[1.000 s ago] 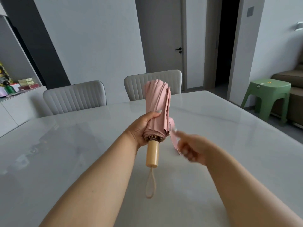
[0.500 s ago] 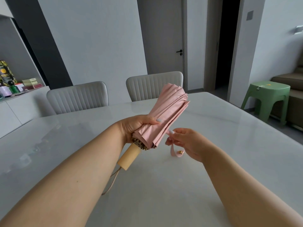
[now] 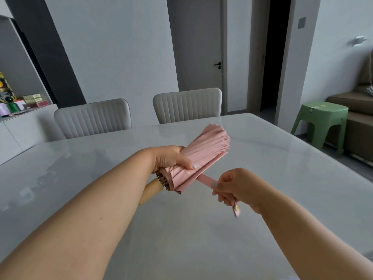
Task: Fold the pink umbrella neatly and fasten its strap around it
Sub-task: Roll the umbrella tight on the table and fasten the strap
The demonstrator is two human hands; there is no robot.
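The pale tabletop (image 3: 262, 199) lies bare around and beneath both forearms, giving open passage to either side and toward its far edge. Two grey chairs (image 3: 92, 118) stand against that far edge; a green stool (image 3: 321, 120) stands off the right corner.

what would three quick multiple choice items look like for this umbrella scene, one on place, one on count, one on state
1. Where is the right hand?
A. on the handle
B. on the strap
C. flat on the table

2. How many grey chairs stand behind the table?
A. one
B. two
C. four

3. What state is the strap in?
A. pulled out, unfastened
C. snapped round the umbrella
B. missing

Answers:
1 B, its fingers pinch the strap.
2 B, two chair backs show.
3 A, the strap stretches away from the pink umbrella, which the left hand holds, its snap end hanging loose.
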